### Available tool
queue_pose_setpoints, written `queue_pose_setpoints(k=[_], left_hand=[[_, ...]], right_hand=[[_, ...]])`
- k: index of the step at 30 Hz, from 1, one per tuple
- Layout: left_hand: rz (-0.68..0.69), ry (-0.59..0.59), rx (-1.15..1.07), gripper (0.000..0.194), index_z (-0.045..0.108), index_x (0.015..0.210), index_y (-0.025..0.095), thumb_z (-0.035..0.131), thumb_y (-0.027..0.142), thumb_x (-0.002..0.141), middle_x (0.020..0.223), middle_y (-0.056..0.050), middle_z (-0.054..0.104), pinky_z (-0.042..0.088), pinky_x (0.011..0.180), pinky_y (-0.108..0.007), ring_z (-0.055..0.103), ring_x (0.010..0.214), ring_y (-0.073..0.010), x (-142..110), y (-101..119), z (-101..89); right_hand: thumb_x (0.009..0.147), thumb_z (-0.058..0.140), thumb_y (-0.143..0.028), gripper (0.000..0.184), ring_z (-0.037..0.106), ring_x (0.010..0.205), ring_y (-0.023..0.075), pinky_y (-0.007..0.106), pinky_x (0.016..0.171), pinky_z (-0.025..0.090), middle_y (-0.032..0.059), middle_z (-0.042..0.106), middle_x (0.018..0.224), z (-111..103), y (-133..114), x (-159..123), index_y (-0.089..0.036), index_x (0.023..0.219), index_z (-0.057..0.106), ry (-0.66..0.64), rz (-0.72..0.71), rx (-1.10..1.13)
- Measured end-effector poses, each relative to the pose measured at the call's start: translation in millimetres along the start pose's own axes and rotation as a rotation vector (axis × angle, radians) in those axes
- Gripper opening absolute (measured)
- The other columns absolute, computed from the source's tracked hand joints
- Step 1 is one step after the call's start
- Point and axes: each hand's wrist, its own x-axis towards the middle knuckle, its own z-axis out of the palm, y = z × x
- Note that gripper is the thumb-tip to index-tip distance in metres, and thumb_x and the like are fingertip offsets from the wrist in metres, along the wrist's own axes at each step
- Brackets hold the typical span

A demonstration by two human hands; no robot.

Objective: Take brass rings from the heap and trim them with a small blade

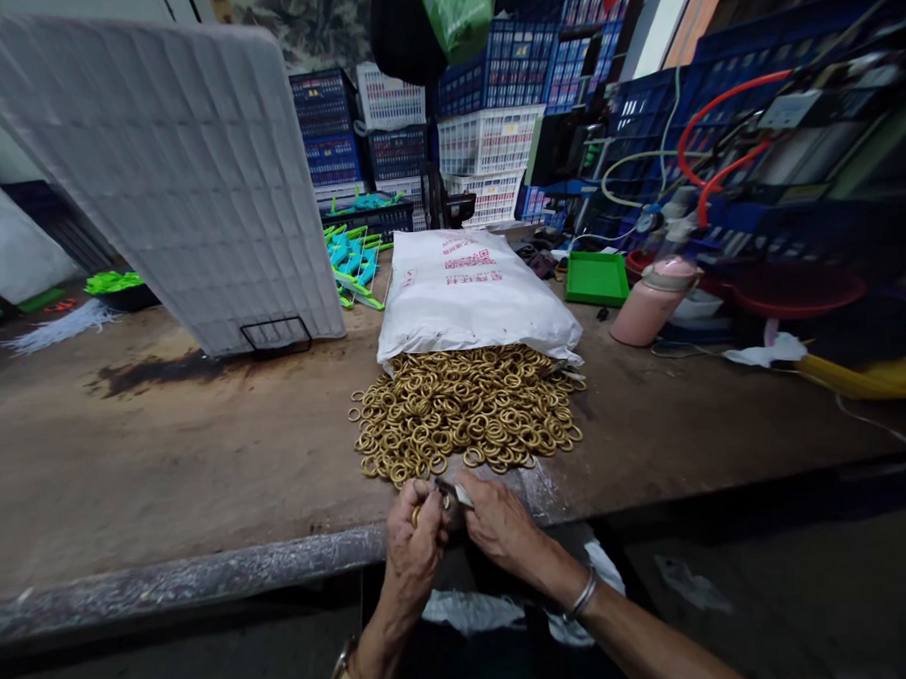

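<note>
Just off the table's front edge, my left hand (415, 541) pinches a gold-coloured ring (416, 515) between its fingers. Close beside it, my right hand (502, 526) is closed around a small knife-like tool (464, 496) with a pale handle and a dark tip. That tip points at my left fingertips; whether it touches the ring is too small to tell. Beyond both hands a heap of gold-coloured rings (471, 409) spreads out of the mouth of a white sack (473, 289), which lies on its side with red print on top.
A tall white ribbed panel (213, 180) stands on the wooden table (166, 472) at left. Teal and green plastic parts (355, 259) lie behind it. To the right are a green tray (596, 278), a pink bottle (653, 299) and a red dish (792, 290). Stacked crates (489, 143) line the back.
</note>
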Motion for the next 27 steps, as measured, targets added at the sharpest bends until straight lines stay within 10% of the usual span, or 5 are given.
queue_pose_setpoints(k=[8,16,27], left_hand=[[-0.093,-0.125,-0.289,0.028,0.045,0.071,0.019,0.061,0.042,0.07,0.052,0.007,0.048,0.027,0.036,-0.014,0.039,0.04,-0.004,-11.3,19.3,0.9],[-0.17,-0.096,-0.347,0.029,0.048,0.076,0.017,0.059,0.044,0.071,0.054,0.005,0.051,0.025,0.033,-0.014,0.04,0.038,-0.0042,-4.0,10.0,-2.6],[-0.155,-0.019,-0.32,0.035,0.044,0.069,0.017,0.068,0.043,0.063,0.053,0.006,0.05,0.026,0.036,-0.013,0.04,0.04,-0.0039,-2.9,0.2,-10.3]], right_hand=[[0.08,0.037,-0.024,0.022,0.048,0.054,0.0113,0.021,0.052,0.032,-0.0004,0.055,0.057,4.4,0.4,12.1,-0.018,0.065,0.052,0.115,0.142,0.505],[0.078,0.04,-0.043,0.031,0.048,0.043,0.0089,0.019,0.045,0.036,-0.0033,0.051,0.049,2.9,-29.9,7.5,-0.018,0.061,0.047,-0.203,0.219,1.192],[0.077,0.044,-0.028,0.015,0.044,0.062,0.0104,0.022,0.061,0.036,-0.0028,0.049,0.064,-0.8,-17.9,12.7,-0.018,0.067,0.049,0.189,0.053,0.663]])
